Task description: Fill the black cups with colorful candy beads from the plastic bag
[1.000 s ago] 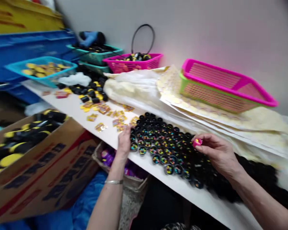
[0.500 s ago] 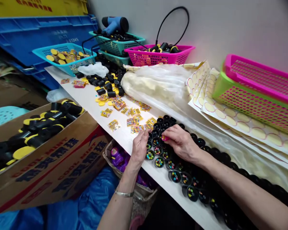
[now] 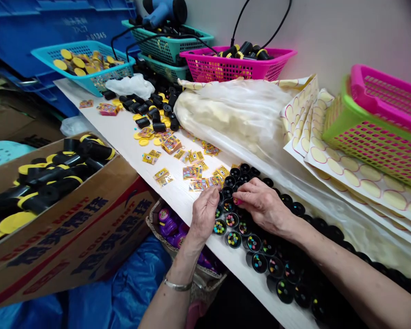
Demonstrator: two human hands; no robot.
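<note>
1. Lowest in view, blue plastic sheeting [image 3: 119, 283] lies below a printed "COOL MINT" carton [image 3: 75, 242] filled with yellow-capped black cylinders [image 3: 63, 178].
2. Beside the carton, under the table edge, a lined container holds purple plastic pieces [image 3: 169, 226].
3. Your left hand [image 3: 204, 214], with a silver bracelet [image 3: 178, 286] on its wrist, has its fingers bent beside the packed group of cups; you cannot tell from this view whether it holds anything.
4. Your right hand [image 3: 265, 204] is closed to a pinch, thumb and fingers on a small pink cup [image 3: 237, 201] above the group, near your left fingertips.
5. Round black cups [image 3: 233, 239] stand packed along the white table [image 3: 123, 137]; many hold multicoloured beads.
6. Past your left hand lie small yellow printed packets [image 3: 192, 172], then loose black cylinders [image 3: 154, 114] among yellow discs.
7. To the right, sheets of round stickers [image 3: 370, 172] lie partly under a green basket [image 3: 342, 116] with a pink basket [image 3: 366, 91] nested in it.
8. Farthest back, a light-blue basket [image 3: 89, 83], a teal basket [image 3: 171, 48] and a magenta basket [image 3: 205, 66] hold more parts; a blue gun-shaped tool [image 3: 159, 13] rests atop the teal one.
</note>
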